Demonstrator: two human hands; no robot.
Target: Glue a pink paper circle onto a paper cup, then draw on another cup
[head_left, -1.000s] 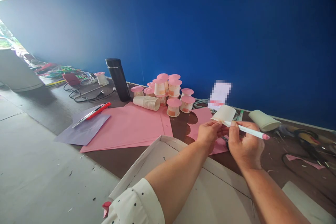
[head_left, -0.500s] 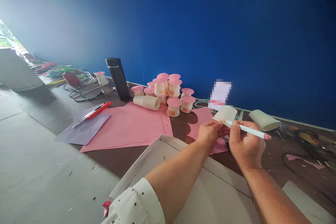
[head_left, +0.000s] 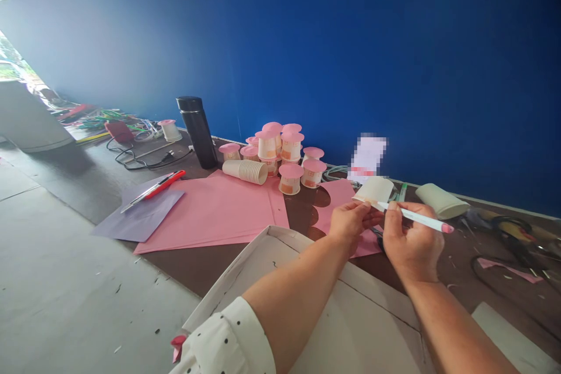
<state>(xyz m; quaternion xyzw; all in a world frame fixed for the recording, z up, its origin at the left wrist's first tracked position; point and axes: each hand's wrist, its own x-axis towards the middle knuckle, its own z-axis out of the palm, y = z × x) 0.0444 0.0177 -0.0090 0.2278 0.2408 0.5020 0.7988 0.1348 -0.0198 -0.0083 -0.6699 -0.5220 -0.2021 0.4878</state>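
Observation:
My left hand (head_left: 352,223) is closed on a white paper cup (head_left: 373,189), which lies tilted on its side in the fingers. In my right hand (head_left: 414,245) is a white marker pen (head_left: 423,220) with a pink end. Its tip meets the cup near the rim, where a small orange-brown mark shows. Beyond the hands, several paper cups with pink paper discs on top (head_left: 291,178) are grouped and partly stacked by the wall. A nested stack of plain cups (head_left: 245,171) lies beside them.
Pink paper sheets (head_left: 210,210) lie left of a white cardboard tray (head_left: 289,239). A red utility knife (head_left: 153,190) rests on purple paper (head_left: 144,222). A black flask (head_left: 197,131) stands near the blue wall (head_left: 307,41). Another cup (head_left: 440,200) and black cables (head_left: 511,239) are at right.
The cup and the marker have shifted only very slightly, with the tip still against the cup. Everything else stays where it was.

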